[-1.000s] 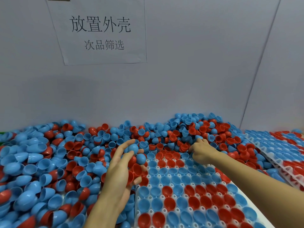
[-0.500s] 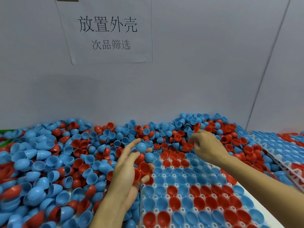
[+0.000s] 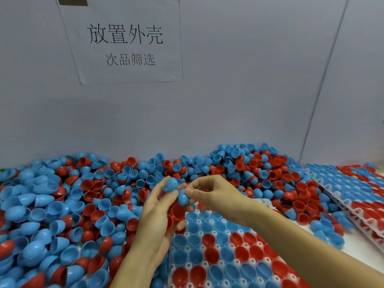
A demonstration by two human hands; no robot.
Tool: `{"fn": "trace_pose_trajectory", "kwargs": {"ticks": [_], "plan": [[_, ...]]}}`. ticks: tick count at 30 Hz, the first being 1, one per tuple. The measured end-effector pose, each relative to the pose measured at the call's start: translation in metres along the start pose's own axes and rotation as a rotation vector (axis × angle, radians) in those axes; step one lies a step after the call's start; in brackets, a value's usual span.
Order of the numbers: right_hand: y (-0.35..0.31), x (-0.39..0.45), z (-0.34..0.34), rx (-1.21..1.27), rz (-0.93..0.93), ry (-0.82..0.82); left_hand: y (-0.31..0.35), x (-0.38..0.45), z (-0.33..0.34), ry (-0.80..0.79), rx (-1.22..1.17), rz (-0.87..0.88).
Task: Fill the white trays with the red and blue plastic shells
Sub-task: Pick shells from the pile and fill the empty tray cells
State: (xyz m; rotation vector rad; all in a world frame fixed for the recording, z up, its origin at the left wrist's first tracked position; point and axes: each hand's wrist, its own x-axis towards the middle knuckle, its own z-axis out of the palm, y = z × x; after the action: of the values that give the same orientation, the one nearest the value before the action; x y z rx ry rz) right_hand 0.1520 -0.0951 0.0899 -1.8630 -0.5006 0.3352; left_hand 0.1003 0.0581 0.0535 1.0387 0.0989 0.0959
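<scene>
L hand (image 3: pixel 154 219) cradling red shells (image 3: pixel 177 212), fingertip on blue shell (image 3: pixel 171 183); R hand (image 3: pixel 209 193) fingers pinching second blue shell (image 3: pixel 182 196) above white tray (image 3: pixel 209 222).

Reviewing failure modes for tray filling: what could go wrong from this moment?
1. The left hand cups several shells, including a red shell, while the right hand pinches a blue shell out of it; the others could spill.
2. The loose pile crowds the white tray edge, so shells may roll onto filled pockets.
3. Some pile shells look nested, so one pocket might get two.
</scene>
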Motion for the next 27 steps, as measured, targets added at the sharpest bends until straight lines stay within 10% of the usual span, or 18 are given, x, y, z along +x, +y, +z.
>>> {"fn": "trace_pose_trajectory", "kwargs": {"ticks": [27], "plan": [[0.007,-0.005,0.005,0.258,0.073,-0.066,-0.008,0.007,-0.009,0.140,0.289,0.152]]}}
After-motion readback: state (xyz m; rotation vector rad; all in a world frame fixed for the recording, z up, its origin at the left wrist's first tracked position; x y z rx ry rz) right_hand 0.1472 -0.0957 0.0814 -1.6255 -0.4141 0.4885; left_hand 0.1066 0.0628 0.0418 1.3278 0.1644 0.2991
